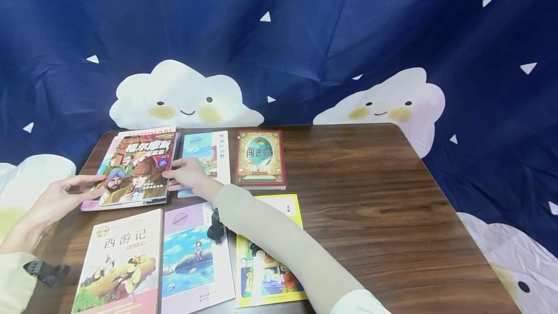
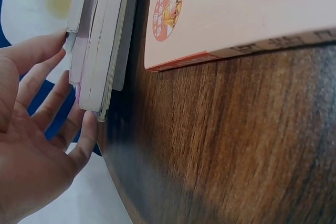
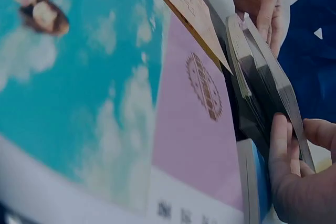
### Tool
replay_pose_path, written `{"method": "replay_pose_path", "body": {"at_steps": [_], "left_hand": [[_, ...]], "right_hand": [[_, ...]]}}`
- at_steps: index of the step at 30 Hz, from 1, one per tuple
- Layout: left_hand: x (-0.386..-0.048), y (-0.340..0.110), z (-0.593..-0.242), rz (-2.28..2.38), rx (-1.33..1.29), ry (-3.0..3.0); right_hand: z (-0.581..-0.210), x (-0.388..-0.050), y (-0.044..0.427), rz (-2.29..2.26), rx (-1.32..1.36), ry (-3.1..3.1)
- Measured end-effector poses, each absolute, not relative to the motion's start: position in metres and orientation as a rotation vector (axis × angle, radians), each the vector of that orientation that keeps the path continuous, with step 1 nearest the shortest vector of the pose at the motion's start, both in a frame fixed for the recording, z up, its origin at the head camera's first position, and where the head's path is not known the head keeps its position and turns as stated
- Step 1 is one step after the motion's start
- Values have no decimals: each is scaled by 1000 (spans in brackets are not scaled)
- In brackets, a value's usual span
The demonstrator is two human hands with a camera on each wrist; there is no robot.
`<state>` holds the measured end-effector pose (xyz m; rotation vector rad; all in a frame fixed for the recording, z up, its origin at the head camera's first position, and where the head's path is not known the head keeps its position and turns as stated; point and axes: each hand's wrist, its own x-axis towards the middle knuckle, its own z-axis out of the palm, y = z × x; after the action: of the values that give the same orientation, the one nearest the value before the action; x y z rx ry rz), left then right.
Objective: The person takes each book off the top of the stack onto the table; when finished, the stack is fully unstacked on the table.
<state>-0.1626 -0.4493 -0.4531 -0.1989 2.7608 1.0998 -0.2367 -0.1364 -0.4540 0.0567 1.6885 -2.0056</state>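
Note:
A stack of books stands at the back left, topped by a comic book with a man in a deerstalker (image 1: 144, 173). Along the stack's left edge, my left hand (image 1: 54, 200) touches it with spread fingers; the left wrist view shows this hand (image 2: 42, 145) against the stacked page edges (image 2: 100, 51). My right hand (image 1: 191, 176) pinches the top book's right edge. In the right wrist view, the right hand (image 3: 304, 182) has its thumb on the cover side and fingers against the page side of the upper book (image 3: 281, 85).
Beside the stack lie a blue book (image 1: 198, 147) and a red-bordered book (image 1: 260, 159). Nearer are a white-and-pink book (image 1: 122, 265), a lilac book (image 1: 192, 256) and a yellow book (image 1: 270, 299), partly under my right sleeve. Bare wooden table (image 1: 375, 207) extends right; a blue curtain (image 1: 287, 47) hangs behind.

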Motion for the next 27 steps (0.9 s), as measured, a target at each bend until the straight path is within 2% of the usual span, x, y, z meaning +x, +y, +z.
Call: {"method": "replay_pose_path", "body": {"at_steps": [7, 13, 20, 27], "left_hand": [[-163, -451, -454, 1182, -171, 2750], [-163, -455, -455, 1198, -268, 2733], [-161, -456, -453, 1252, -304, 2659], [-157, -452, -455, 1275, -333, 2650]], "right_hand": [[-455, -240, -125, -2049, 13, 1678], [-444, -242, -94, -2027, -36, 1681], [-421, -245, -39, -2001, -23, 1667], [-407, -247, 38, -2038, -70, 1642]]}}
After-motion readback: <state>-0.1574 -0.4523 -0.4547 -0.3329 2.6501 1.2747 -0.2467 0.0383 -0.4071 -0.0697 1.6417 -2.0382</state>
